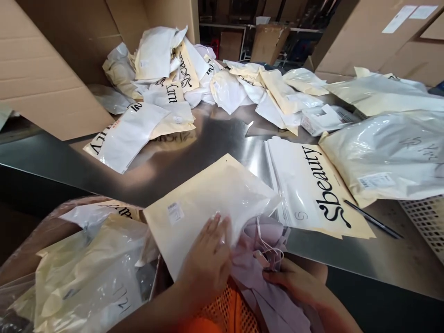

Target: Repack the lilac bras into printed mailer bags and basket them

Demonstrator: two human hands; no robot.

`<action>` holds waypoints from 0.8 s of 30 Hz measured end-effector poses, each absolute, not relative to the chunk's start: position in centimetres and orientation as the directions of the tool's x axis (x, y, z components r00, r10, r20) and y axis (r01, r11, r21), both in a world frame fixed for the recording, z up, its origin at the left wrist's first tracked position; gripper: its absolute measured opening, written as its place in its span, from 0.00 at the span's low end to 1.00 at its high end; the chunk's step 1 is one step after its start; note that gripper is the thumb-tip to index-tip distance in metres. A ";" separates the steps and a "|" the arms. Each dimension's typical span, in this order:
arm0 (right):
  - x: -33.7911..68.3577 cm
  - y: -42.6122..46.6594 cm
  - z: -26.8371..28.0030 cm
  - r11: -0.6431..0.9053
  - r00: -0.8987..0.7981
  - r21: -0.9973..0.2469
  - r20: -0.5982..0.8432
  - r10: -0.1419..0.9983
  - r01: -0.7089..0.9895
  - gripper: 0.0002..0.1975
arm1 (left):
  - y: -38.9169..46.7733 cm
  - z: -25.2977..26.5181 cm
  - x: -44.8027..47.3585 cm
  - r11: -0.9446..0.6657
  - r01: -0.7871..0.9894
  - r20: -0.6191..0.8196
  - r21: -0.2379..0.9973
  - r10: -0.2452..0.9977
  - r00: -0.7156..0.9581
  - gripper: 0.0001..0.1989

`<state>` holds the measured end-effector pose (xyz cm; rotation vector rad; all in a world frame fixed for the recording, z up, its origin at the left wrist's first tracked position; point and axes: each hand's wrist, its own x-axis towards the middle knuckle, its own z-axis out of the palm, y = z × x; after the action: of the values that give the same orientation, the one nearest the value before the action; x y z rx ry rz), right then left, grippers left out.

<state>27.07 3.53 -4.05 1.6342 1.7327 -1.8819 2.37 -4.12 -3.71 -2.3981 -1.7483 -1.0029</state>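
A plastic mailing bag (204, 196), cream-edged with a small barcode label, lies slanted over the front edge of the metal table. My left hand (206, 256) rests on it with fingers stretched out along the film near its right-hand opening. A lilac garment (256, 277) with thin white strings and a tag lies partly at that opening and hangs below the table edge. My right hand (294, 280) has its fingers closed on the garment, thumb on top. How far the garment goes into the bag is hard to see.
Flat "Sbeauty" bags (298, 185) lie stacked at right beside a black pen (373, 219). Large filled bags (385, 152) stand beyond, above a white plastic basket (425, 222). Packed bags (232, 90) pile up at the back near cardboard boxes (45, 69). More filled bags (90, 273) fill a container at lower left.
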 end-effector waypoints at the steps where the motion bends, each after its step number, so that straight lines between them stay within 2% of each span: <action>1: 27.1 3.5 -4.2 -0.341 -0.440 -0.663 -0.719 0.538 0.667 0.15 | -4.5 -3.6 3.1 -0.414 0.853 0.513 0.317 0.832 0.213 0.06; 5: 27.1 3.3 -4.8 -0.317 -0.543 -0.733 -0.666 0.511 0.601 0.15 | -5.5 -4.6 5.8 -0.508 0.841 0.614 0.185 0.728 0.305 0.05; 7: 27.1 3.2 -5.2 -0.310 -0.564 -0.753 -0.646 0.515 0.580 0.15 | -5.8 -5.5 6.7 -0.521 0.839 0.660 0.160 0.688 0.302 0.06; 15: 27.0 2.9 -5.5 -0.315 -0.571 -0.780 -0.616 0.544 0.541 0.17 | -6.6 -7.1 7.0 -0.557 0.811 0.668 0.177 0.673 0.317 0.05; 19: 26.7 3.1 -5.1 -0.305 -0.553 -0.760 -0.634 0.541 0.574 0.19 | -6.7 -7.1 7.1 -0.558 0.812 0.660 0.172 0.677 0.326 0.05; 24: 26.9 3.1 -5.3 -0.309 -0.530 -0.733 -0.662 0.530 0.606 0.16 | -6.7 -6.8 7.2 -0.546 0.818 0.652 0.178 0.689 0.318 0.05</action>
<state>26.86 3.08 -5.28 1.4918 1.8101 -2.0000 7.17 -6.67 -6.79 -2.3946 -1.3868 -1.0398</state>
